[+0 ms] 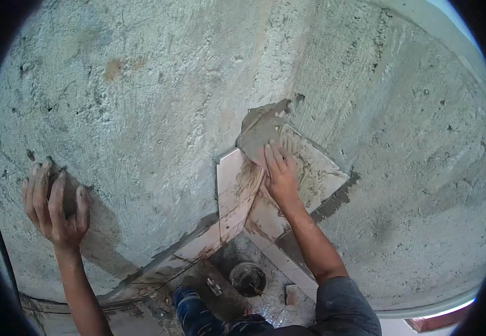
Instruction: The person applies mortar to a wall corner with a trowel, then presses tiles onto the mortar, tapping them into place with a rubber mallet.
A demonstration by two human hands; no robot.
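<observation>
My left hand (57, 210) is at the rough plastered wall (159, 106) on the left, its fingers apart and bent, fingertips at the surface, nothing in it. In the corner, my right hand (280, 173) lies with its fingers stretched against a smooth patch of wet grey mortar (261, 133). That patch sits just above the top edges of the wall tiles. Beneath and right of the hand is a pale tile (318, 168) smeared with mortar. Left of the hand, another pale tile (230, 179) stands upright along the adjoining wall.
A bucket (247, 279) of grey mix stands on the floor below the corner. Close to it lie a small light-coloured tool (214, 287) and a broken tile piece (292, 294). A lower tile row (164, 267) runs along the left wall. My leg (192, 311) shows beneath.
</observation>
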